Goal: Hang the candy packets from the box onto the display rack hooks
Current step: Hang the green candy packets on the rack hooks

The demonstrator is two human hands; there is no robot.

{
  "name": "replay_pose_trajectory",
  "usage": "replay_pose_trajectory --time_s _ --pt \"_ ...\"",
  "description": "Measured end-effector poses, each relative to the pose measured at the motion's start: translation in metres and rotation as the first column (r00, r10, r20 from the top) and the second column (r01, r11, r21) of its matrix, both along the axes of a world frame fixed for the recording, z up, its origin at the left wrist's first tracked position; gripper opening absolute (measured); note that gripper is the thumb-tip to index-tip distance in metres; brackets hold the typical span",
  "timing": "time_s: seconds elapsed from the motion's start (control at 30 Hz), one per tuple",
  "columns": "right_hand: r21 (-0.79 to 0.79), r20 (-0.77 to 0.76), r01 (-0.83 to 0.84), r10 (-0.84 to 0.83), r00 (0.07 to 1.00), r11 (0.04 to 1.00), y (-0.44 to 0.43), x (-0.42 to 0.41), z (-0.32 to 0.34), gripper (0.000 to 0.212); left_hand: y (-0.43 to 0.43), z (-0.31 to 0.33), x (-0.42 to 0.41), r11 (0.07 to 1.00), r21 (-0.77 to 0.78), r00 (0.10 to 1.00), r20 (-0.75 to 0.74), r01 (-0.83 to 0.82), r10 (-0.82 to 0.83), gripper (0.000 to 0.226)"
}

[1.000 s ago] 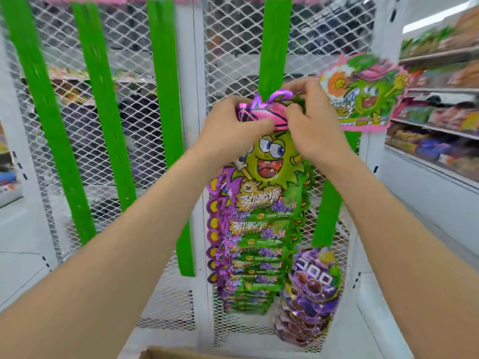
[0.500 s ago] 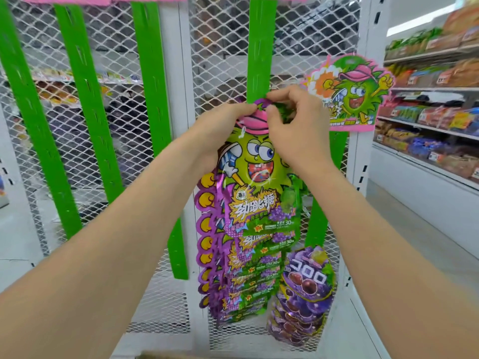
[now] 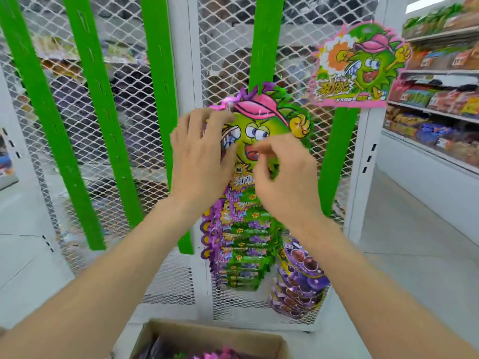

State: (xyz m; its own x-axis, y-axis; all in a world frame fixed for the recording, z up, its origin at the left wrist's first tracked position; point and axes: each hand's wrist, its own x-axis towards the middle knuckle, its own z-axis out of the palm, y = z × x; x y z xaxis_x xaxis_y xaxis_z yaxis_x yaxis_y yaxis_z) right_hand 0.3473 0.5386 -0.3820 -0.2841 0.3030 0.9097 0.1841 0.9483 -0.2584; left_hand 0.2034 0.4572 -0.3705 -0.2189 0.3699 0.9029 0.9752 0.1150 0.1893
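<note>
Green-and-purple candy packets [image 3: 261, 125] hang just beyond your knuckles. Your left hand [image 3: 199, 154] rests open-fingered on them; your right hand [image 3: 285, 182] curls, grip unclear.

I get bright, even white light here, and a ceiling light strip [image 3: 438, 6] burns out at the upper right. Shadows are faint. Small glints flare on the shiny candy packet [image 3: 255, 112]. The right hand [image 3: 282, 182] smears with motion blur, so its fingers are hard to read. The green strips [image 3: 44, 104] bow toward the left edge, and the shelves [image 3: 438, 110] at the right look soft.
</note>
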Motion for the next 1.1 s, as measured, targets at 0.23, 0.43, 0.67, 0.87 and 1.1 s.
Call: replay_pose_trajectory --time_s 0.23,0.43,0.67,0.87,1.1 --pt "-0.512 0.682 0.101 0.332 0.652 0.853 -0.048 -0.006 -0.174 0.012 -0.061 -0.185 -0.019 0.766 -0.575 0.939 0.324 0.288 -0.11 0.015" --pt "-0.35 0.932 0.14 0.359 -0.047 0.926 -0.071 -0.001 -0.255 0.013 -0.115 -0.329 -0.038 0.031 -0.917 0.903 0.397 0.397 0.162 0.026" --pt "-0.31 0.911 0.083 0.321 -0.261 0.947 -0.075 -0.006 -0.28 0.009 -0.156 -0.429 -0.012 -0.282 -0.887 0.896 0.253 0.365 0.364 0.136" --pt "-0.325 0.902 0.062 0.329 -0.28 0.944 -0.073 -0.01 -0.281 0.021 -0.155 -0.454 -0.024 -0.118 -0.944 0.797 0.189 0.309 0.573 0.114" --pt "-0.404 0.896 0.168 0.426 -0.124 0.899 -0.077 -0.009 -0.284 0.021 -0.128 -0.394 -0.029 0.342 -0.792 0.551 0.601 0.506 0.578 0.027"
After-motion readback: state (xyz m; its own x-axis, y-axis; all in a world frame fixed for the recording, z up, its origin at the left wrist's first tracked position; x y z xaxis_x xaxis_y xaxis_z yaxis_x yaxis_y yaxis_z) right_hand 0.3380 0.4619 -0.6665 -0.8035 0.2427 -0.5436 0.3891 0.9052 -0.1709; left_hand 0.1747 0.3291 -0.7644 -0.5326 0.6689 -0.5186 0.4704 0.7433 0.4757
